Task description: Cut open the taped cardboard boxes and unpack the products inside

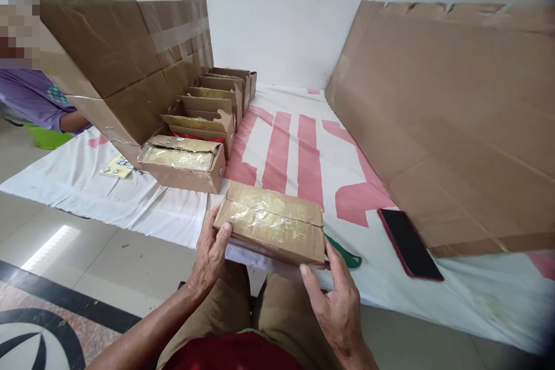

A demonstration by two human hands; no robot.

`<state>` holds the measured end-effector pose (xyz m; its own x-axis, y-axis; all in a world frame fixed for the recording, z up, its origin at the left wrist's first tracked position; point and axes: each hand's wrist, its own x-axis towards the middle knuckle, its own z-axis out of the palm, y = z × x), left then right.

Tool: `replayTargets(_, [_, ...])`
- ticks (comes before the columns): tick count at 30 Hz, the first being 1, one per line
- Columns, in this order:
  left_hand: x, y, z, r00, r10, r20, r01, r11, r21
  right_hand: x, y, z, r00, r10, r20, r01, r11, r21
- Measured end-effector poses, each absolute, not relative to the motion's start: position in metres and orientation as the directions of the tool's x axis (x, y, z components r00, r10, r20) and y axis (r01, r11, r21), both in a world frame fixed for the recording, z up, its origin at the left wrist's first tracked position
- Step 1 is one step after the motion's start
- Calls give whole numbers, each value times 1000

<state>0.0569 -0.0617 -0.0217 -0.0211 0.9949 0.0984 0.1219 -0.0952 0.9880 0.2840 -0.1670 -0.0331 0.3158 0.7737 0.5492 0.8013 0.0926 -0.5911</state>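
A small cardboard box (pixel 273 219), its top flaps closed under shiny clear tape, is at the table's front edge above my lap. My left hand (pixel 210 254) grips its left end, thumb on the near top edge. At the right end, my right hand (pixel 336 298) holds the lower corner, with the thumb at the near side and fingers behind. Part of a green object (pixel 347 253) sticks out from behind the box, beside my right fingers; its kind is hidden. A similar taped box (pixel 182 165) rests to the left on the table.
Several open cardboard boxes (pixel 203 110) stand in a row along a tall cardboard partition (pixel 117 52). A large cardboard sheet (pixel 455 121) leans on the right, near a phone (pixel 410 243). A white and pink cloth (pixel 288 150) covers the table. Beyond the partition, a person's purple sleeve (pixel 32 98) shows.
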Motion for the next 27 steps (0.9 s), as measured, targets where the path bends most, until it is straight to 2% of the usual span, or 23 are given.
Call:
replayTargets(4, [69, -55, -25, -24, 993, 113, 122, -109, 987, 304, -172, -34, 310, 819, 483, 753, 98, -650])
replayTargets(7, [67, -56, -27, -46, 994, 103, 147, -95, 985, 336, -170, -43, 232, 850, 473, 779, 129, -614])
replayTargets(10, [67, -60, -26, -53, 995, 85, 149, -76, 986, 371, -160, -62, 174, 850, 497, 894, 76, -442])
replayTargets(13, [70, -61, -23, -64, 994, 85, 110, -78, 991, 392, -148, -82, 99, 895, 435, 976, -1, -220])
replayTargets(16, [69, -58, -17, -42, 998, 45, 53, -43, 998, 398, -141, -92, 56, 932, 358, 990, -6, -140])
replayTargets(19, [65, -50, -8, 1, 1000, 23, 6, -23, 1000, 402, -145, -90, 73, 930, 359, 977, 6, -213])
replayTargets(23, [63, -32, 1, -42, 995, 85, -9, -86, 996, 416, -162, -74, 220, 902, 371, 918, -63, -391])
replayTargets(25, [64, -21, 5, -32, 994, 104, 8, -104, 995, 423, -172, -58, 309, 899, 309, 866, -131, -483])
replayTargets(27, [65, -10, 6, 17, 991, 136, 31, -136, 990, 424, -180, -38, 415, 890, 187, 757, -223, -614])
